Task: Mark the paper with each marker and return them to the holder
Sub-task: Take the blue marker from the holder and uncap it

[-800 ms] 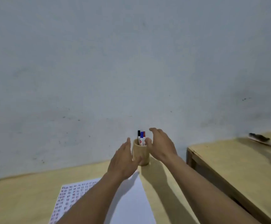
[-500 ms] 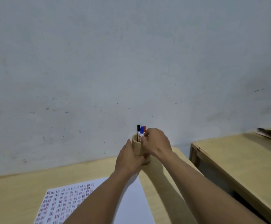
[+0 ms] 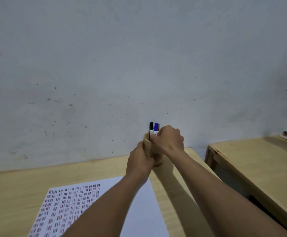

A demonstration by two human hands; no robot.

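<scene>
Scene: a person at a pale wooden table [image 3: 19,194] reaches toward a wooden holder [image 3: 147,142] standing at the table's far edge, close to a scuffed grey wall [image 3: 105,65].

Left hand: the left hand [image 3: 140,162] is wrapped around the near left side of the holder, fingers curled onto its wall — a bracing hold, likely meant to keep the cup from tipping or sliding while a marker is drawn.

Right hand: the right hand [image 3: 169,141] sits over the holder's right rim with its fingers bunched at the markers. It seems to pinch one of them, but which one cannot be told, as the knuckles hide the fingertips.

Markers: a black marker [image 3: 151,128] and a blue marker [image 3: 156,129] stand upright in the holder, caps up; a sliver of red marker [image 3: 158,128] shows just behind the blue, touching the right hand.

Paper: the paper [image 3: 139,211] lies near the person, well apart from the holder, partly under the forearms — its left portion is already filled with rows of short red, blue and dark strokes, its right portion blank.

Stage: judging by the grip, a marker is about to be lifted out for marking.

Beyond: a second table [image 3: 259,168] stands to the right, across a gap.
</scene>
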